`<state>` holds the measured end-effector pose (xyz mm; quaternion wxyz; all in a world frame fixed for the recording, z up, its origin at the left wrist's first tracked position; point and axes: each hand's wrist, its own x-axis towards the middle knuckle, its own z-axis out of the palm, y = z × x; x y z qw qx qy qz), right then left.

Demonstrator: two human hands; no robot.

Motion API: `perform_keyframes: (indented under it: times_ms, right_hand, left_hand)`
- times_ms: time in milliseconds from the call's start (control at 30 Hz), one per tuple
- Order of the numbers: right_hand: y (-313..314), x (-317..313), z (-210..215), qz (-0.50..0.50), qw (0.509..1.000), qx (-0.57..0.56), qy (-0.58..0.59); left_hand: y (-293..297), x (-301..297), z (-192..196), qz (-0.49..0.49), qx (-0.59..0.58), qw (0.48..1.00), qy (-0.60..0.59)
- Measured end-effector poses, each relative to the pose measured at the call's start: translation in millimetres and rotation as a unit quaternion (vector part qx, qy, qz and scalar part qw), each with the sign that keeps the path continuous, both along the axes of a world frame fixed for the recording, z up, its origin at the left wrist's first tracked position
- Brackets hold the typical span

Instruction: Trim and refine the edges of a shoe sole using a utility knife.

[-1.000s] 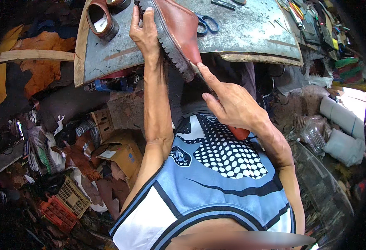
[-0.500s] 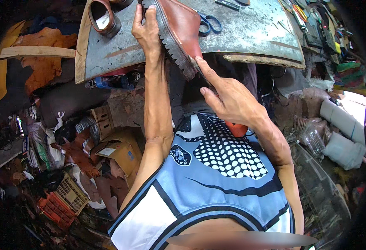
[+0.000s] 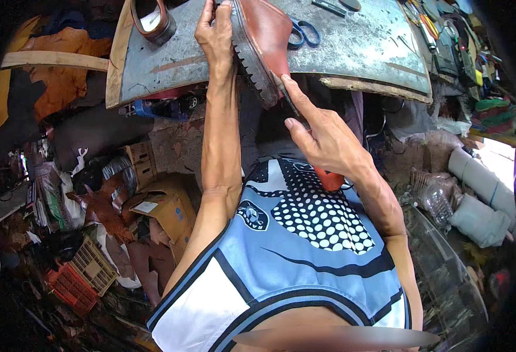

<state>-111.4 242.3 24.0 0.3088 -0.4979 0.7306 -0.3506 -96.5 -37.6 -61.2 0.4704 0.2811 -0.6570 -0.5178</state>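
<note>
My left hand point(image 3: 216, 44) grips a brown leather boot point(image 3: 267, 26) with a dark ridged sole, at the top edge of the view; part of hand and boot is cut off there. The boot is tilted, its sole facing left and its near end hanging past the bench edge. In my right hand point(image 3: 331, 138) is a thin dark blade-like tool point(image 3: 288, 98). The index finger lies along it, with the fingertip at the seam between upper and sole. The other fingers are hidden beneath the palm. An orange-red piece point(image 3: 329, 179), perhaps the tool's handle, shows below that hand.
On the metal-topped bench point(image 3: 363, 50) lie blue-handled scissors point(image 3: 305, 35) and a second brown shoe point(image 3: 152, 26). Various tools point(image 3: 428, 26) crowd the right side. Leather scraps, a cardboard box point(image 3: 167, 208) and a red crate point(image 3: 73, 287) fill the floor at left; wrapped rolls point(image 3: 481, 179) are at right.
The boot and both hands appear slightly farther right in the picture, as do the bench and scissors. Both hands keep their hold, and the right fingertip stays by the sole's edge.
</note>
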Motion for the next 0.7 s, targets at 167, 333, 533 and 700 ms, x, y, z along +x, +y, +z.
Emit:
perform_keyframes:
  times_ms: [167, 333, 533, 700]
  right_hand:
    - [-0.9, -0.9, -2.5, 0.000, 1.000, -0.005, 0.000]
    - [-3.7, -2.4, -2.4, -0.001, 1.000, -0.003, 0.006]
    - [-4.0, -2.3, -2.3, 0.001, 1.000, -0.008, 0.015]
    - [-6.0, -3.1, 3.5, -0.007, 1.000, 0.020, 0.009]
  left_hand:
    - [3.5, -2.1, 2.1, -0.010, 0.009, 1.000, 0.009]
    - [3.7, -3.8, 4.7, -0.020, 0.018, 0.999, 0.018]
    - [8.9, -3.4, 7.9, -0.030, 0.030, 0.999, 0.031]
    - [13.7, 1.5, 10.5, -0.037, 0.039, 0.998, 0.042]
